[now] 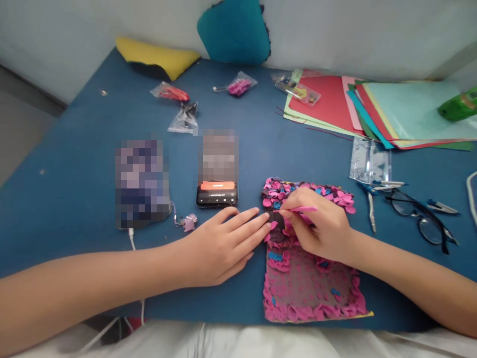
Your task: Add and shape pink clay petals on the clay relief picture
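A rectangular panel [298,278] covered in pink, dark and blue modelling clay lies flat on the table. Clay petals and small bits crowd its far end and form a ruffled border at the near end. My right hand [320,228] pinches a slim pink plastic clay tool [304,209], its tip at a dark round clay patch [276,219] near the panel's left edge. With fingers stretched out, my left hand [227,243] rests on the table, and its fingertips touch the panel's left edge beside that patch. My right hand hides part of the panel's middle.
A lit phone [217,196] and a blurred, cabled device [143,181] lie left of the panel. To the right are eyeglasses [413,211] and a clear plastic case [370,160]. Coloured sheets [410,109] and small clay bags [240,86] lie farther back on the blue table [89,199].
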`<state>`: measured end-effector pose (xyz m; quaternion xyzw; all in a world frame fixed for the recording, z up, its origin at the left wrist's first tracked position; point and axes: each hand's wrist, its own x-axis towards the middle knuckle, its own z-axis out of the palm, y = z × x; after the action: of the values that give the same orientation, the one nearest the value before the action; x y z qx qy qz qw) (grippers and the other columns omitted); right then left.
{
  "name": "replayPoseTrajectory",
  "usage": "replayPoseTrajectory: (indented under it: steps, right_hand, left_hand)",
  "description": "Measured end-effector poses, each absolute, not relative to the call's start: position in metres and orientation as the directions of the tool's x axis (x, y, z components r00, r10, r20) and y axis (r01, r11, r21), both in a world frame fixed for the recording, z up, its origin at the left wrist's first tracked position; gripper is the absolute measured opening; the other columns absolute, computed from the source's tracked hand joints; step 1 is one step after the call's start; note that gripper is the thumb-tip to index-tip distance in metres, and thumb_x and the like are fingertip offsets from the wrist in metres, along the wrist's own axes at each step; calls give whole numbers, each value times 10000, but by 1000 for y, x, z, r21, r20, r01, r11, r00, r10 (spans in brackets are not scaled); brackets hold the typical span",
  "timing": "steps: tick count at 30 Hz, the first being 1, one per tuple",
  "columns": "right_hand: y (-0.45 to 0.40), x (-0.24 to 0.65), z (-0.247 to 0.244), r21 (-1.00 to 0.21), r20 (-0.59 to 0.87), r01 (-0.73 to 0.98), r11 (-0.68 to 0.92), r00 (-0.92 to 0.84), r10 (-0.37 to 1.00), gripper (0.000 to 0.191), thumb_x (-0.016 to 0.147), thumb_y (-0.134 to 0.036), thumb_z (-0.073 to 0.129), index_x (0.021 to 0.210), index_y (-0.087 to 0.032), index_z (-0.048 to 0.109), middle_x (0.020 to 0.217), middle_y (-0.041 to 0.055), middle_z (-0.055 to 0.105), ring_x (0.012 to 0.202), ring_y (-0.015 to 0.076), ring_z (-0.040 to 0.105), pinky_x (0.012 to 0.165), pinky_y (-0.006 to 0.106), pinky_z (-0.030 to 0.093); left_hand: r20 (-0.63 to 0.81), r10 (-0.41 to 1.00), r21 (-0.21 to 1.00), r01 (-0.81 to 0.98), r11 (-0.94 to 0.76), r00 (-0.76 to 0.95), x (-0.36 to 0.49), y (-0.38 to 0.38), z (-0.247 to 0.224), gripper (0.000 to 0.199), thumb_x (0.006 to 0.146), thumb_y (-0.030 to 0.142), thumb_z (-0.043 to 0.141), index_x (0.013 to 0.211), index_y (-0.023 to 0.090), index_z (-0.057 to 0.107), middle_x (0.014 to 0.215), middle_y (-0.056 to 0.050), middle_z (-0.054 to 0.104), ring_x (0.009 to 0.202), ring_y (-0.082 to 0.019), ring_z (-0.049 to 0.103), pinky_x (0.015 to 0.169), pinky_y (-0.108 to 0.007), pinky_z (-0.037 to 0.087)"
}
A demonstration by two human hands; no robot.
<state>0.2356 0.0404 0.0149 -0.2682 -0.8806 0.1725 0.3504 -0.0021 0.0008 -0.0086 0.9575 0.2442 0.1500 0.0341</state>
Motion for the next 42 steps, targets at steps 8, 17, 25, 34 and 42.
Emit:
replayPoseTrajectory:
  steps: [8,17,25,34,42]
  right_hand:
    - [38,235,11,-455,518,324,830,-661,542,200,902,-16,456,907,-208,508,741,43,632,676,178,574,651,310,511]
    - [38,237,16,-495,534,302,814,-633,560,208,912,-3,480,910,-212,472,704,21,617,633,152,538,614,311,495]
    - [35,239,14,-499,474,338,798,-665,578,212,872,34,472,889,-173,515,689,33,595,669,163,535,638,306,491]
    - [35,240,22,-549,466,330,768,-642,609,208,910,2,470,908,-202,510,705,23,624,655,159,563,634,298,491]
    - [40,241,20,-569,481,326,755,-613,627,189,916,-13,498,862,-193,520,677,20,629,614,150,578,616,293,487]
  left_hand:
    - [290,478,147,455,-878,829,-2,0,-9,438,1063,209,257,1413,76,484,1443,-105,565,1297,-259,525,1010,-411,344]
    - [260,479,148,456,-878,838,-4,0,-9,441,1055,202,274,1429,81,473,1468,-105,539,1327,-261,496,1025,-416,346]
    - [253,474,178,441,-880,843,-4,0,-6,430,1069,216,272,1417,79,485,1467,-91,542,1332,-267,490,1038,-414,311]
    - [250,483,179,450,-875,839,-4,0,-6,434,1075,226,264,1420,90,489,1469,-83,541,1337,-252,477,1038,-405,309]
    - [247,485,187,450,-873,839,-3,0,-3,424,1080,224,263,1404,92,503,1456,-88,554,1312,-261,510,1022,-413,322]
